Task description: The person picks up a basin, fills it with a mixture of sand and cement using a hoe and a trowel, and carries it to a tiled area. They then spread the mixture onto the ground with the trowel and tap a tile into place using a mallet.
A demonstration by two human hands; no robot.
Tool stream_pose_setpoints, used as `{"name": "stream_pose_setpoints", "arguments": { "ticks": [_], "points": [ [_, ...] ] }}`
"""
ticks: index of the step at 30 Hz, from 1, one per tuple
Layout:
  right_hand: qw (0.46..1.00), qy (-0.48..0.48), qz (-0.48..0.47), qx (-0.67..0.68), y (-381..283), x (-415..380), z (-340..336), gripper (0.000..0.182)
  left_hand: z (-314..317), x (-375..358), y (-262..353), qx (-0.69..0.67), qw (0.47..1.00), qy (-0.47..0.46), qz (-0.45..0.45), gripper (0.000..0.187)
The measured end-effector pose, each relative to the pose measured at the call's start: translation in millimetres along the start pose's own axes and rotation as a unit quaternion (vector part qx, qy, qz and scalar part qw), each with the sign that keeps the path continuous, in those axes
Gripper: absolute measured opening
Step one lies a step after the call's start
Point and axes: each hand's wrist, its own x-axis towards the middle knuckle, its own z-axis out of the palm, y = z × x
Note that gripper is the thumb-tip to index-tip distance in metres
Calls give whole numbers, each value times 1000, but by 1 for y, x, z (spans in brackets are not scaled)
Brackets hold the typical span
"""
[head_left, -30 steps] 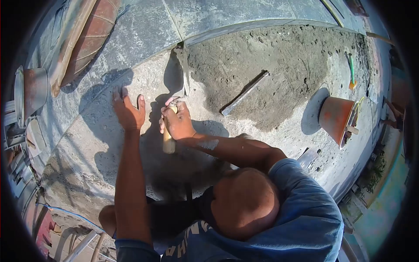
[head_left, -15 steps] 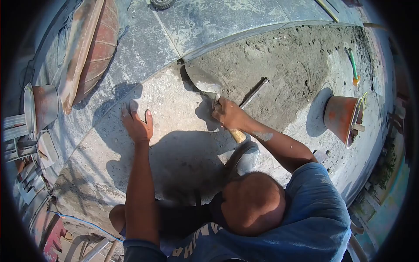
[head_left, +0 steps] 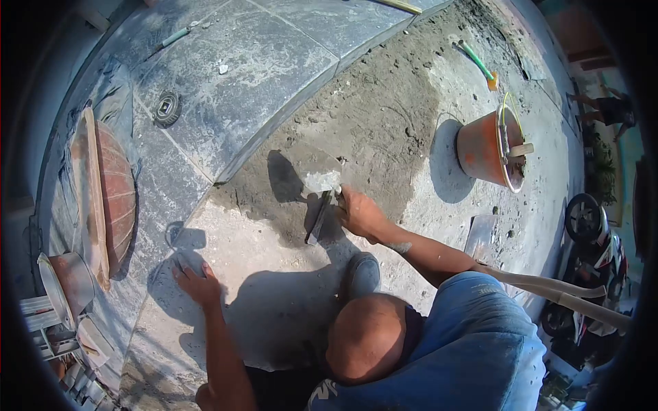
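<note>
My right hand grips a trowel, its blade low over the wet grey mortar and casting a shadow. The trowel's handle is hidden by my fingers. A narrow dark bar shows just left of that hand, at the mortar's near edge. My left hand rests palm down with fingers spread on the pale, rough ground, close to the grey tiles. My bent knee and grey boot are between my arms.
An orange bucket with a stick stands right of the mortar. Beyond it lies a green-handled tool. Grey tiles form a raised edge; a small wheel lies there. Left are a wheelbarrow and another bucket. Motorbike at right.
The view has swung rightward. The trowel has moved right, away from the tile corner, and mortar now covers ground near that corner that was bare. My left hand stays flat on the ground.
</note>
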Motion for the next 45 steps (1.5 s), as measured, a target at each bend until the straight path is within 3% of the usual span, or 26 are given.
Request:
{"name": "stream_pose_setpoints", "arguments": {
  "ticks": [4, 9, 11, 13, 16, 18, 20, 22, 23, 25, 27, 28, 30, 33, 41, 45],
  "points": [
    [992, 104, 56, 49, 39, 6, -30, 36, 4, -2, 0, -4, 1000, 11, 4, 62],
    [984, 161, 66, 43, 78, 8, -33, 39, 6, 8, 17, 22, 998, 59, -15, 63],
    [979, 163, 122, 34, 90, 8, -31, 41, 7, 29, 47, -14, 987, 113, 112, 62],
    [975, 186, 118, 41, 110, 12, -25, 42, -6, 71, 89, -58, 963, 134, 227, 62],
    [973, 185, 122, 70, 126, 16, -25, 51, -28, 133, 163, -98, 944, 96, 299, 65],
    [928, 363, 78, -25, 121, 10, -21, 59, -31, 170, 199, -80, 941, 32, 327, 71],
    [876, 480, 39, 5, 73, 10, -45, 60, -28, 203, 230, -56, 939, -9, 340, 75],
    [886, 364, -26, 287, 11, 19, -69, 61, -23, 229, 255, -54, 919, -104, 376, 81],
    [890, 321, -81, 315, 3, 43, -57, 65, -22, 234, 260, -50, 918, -104, 380, 81],
    [826, 273, -121, 477, -20, 121, -30, 69, -16, 245, 277, -46, 919, -128, 371, 86],
    [785, 277, -124, 541, -41, 186, -24, 73, -9, 249, 274, -58, 914, -121, 383, 88],
    [783, 282, -117, 542, -49, 214, -23, 73, -7, 249, 273, -70, 909, -112, 395, 90],
    [761, 434, -58, 479, -56, 264, -22, 81, -12, 248, 280, -68, 905, -106, 406, 89],
    [708, 475, -52, 520, -39, 290, -48, 89, -11, 253, 283, -68, 903, -103, 411, 87],
    [729, 517, -72, 444, 28, 333, -126, 94, -5, 260, 284, -46, 909, -134, 393, 86],
    [711, 523, -78, 464, 61, 350, -182, 92, -4, 262, 283, -54, 904, -116, 408, 83]
  ]
}}
